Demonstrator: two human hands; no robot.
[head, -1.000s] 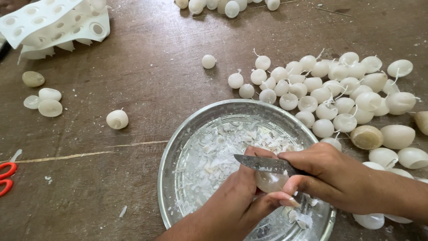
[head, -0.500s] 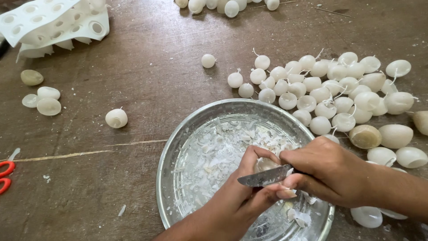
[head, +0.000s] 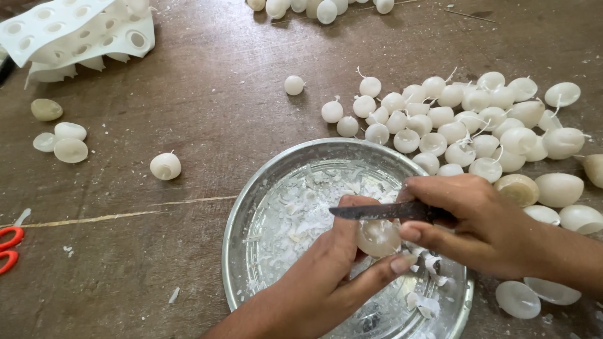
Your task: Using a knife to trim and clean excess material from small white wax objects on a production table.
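My left hand (head: 326, 276) pinches a small round white wax candle (head: 377, 238) between thumb and fingers, over a round metal pan (head: 251, 207). My right hand (head: 477, 226) grips a dark-bladed knife (head: 377, 211), its blade lying flat across the top of the candle and pointing left. White wax shavings (head: 301, 213) cover the bottom of the pan.
Several round white candles with wicks (head: 465, 125) are heaped to the right of the pan. One lone candle (head: 165, 166) sits on the brown table to the left. A white silicone mould (head: 75, 34) lies top left, wax discs (head: 66, 141) far left, red scissor handles (head: 7, 248) at the left edge.
The knife blade has risen from the candle's lower side to across its top, and my left hand has turned the candle slightly. More shavings lie near my fingers.
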